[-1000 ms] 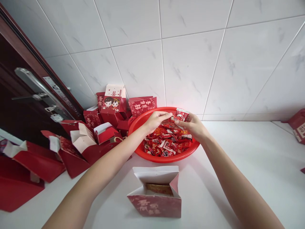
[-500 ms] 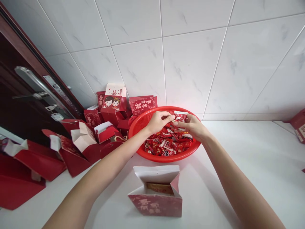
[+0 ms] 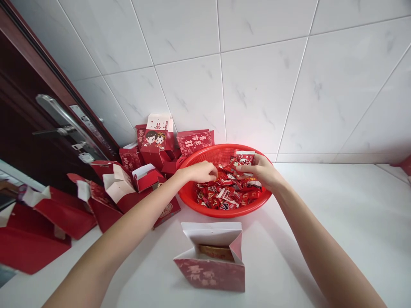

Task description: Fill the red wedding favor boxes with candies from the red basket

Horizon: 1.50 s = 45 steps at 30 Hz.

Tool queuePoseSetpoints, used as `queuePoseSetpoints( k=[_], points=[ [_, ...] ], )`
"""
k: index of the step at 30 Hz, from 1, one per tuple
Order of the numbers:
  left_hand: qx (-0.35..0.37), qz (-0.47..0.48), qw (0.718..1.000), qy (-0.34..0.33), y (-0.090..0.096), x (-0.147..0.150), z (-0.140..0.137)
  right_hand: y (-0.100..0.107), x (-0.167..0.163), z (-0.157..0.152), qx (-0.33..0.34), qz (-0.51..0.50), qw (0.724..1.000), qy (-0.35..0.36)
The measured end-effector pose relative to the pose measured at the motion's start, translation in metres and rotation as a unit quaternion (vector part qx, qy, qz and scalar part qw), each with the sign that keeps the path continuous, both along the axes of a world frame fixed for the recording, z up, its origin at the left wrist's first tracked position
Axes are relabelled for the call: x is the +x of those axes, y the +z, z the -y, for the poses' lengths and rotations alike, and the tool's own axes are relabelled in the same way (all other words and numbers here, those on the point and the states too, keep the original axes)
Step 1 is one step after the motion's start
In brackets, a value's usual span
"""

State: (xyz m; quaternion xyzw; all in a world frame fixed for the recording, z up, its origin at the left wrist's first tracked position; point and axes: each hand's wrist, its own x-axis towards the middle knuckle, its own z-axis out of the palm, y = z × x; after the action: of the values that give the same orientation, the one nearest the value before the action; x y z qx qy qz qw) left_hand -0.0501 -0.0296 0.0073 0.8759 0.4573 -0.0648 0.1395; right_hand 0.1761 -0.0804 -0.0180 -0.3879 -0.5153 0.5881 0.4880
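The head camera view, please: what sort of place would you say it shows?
Perhaps a room in a home, though little of it shows: a marble-patterned tile wall stands behind a white work surface, and a dark red-brown door with a metal handle is at the left.

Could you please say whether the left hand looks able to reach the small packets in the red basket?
Probably yes: the left hand is over the red basket, close to the small packets; nothing visible intervenes.
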Motion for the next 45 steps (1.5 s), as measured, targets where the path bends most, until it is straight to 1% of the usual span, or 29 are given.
queuePoseSetpoints(
  k=[2,4,8,12,14,16,17,19,20,22,24,27,31,34,38,42,45],
  points=[
    [-0.011,-0.085,0.996,0.020,-0.004,-0.005,0.001,0.001,0.000,0.001,-0.003,0.005,1.000,0.000],
    [-0.033,-0.127,0.991,0.020,-0.009,-0.006,0.002,0.001,0.000,0.001,-0.003,0.005,1.000,0.003],
    [-0.045,-0.154,0.987,-0.012,-0.018,-0.005,0.001,0.000,-0.001,0.002,-0.001,0.012,1.000,0.004],
    [-0.060,-0.167,0.984,-0.029,-0.021,-0.005,-0.001,-0.001,-0.001,0.001,0.001,0.018,1.000,0.004],
    [-0.062,-0.156,0.985,-0.029,-0.021,-0.007,-0.002,-0.002,0.000,0.000,0.005,0.020,1.000,0.006],
    [-0.069,-0.112,0.991,-0.019,-0.023,-0.009,-0.004,-0.002,0.000,0.000,0.009,0.021,1.000,0.009],
    [-0.072,-0.071,0.995,-0.009,-0.025,-0.010,-0.005,-0.001,-0.001,0.000,0.009,0.021,1.000,0.008],
    [-0.071,0.042,0.996,0.021,-0.027,-0.012,-0.008,0.000,-0.001,0.001,0.007,0.023,1.000,0.006],
    [-0.068,0.107,0.991,0.037,-0.029,-0.012,-0.009,0.001,-0.001,0.002,0.005,0.023,1.000,0.003],
    [-0.083,0.219,0.970,0.058,-0.030,-0.012,-0.011,0.003,-0.001,0.003,-0.001,0.024,1.000,-0.004],
    [-0.115,0.283,0.950,0.069,-0.030,-0.011,-0.010,0.005,-0.002,0.004,-0.008,0.026,1.000,-0.009],
    [-0.136,0.310,0.937,0.084,-0.029,-0.010,-0.008,0.004,-0.001,0.004,-0.009,0.026,1.000,-0.009],
    [-0.126,0.321,0.932,0.111,-0.027,-0.011,-0.007,0.000,0.000,0.001,0.005,0.015,1.000,0.000],
    [-0.116,0.341,0.926,0.112,-0.028,-0.011,-0.008,-0.002,0.000,0.000,0.018,0.010,1.000,0.004],
    [-0.095,0.368,0.917,0.121,-0.028,-0.012,-0.008,-0.001,0.000,0.001,0.017,0.016,1.000,-0.010],
    [-0.083,0.397,0.908,0.104,-0.027,-0.013,-0.009,0.000,-0.001,0.000,0.016,0.020,1.000,-0.015],
    [-0.071,0.394,0.911,0.098,-0.030,-0.014,-0.011,-0.002,0.000,-0.001,0.018,0.022,0.999,-0.018]
  ],
)
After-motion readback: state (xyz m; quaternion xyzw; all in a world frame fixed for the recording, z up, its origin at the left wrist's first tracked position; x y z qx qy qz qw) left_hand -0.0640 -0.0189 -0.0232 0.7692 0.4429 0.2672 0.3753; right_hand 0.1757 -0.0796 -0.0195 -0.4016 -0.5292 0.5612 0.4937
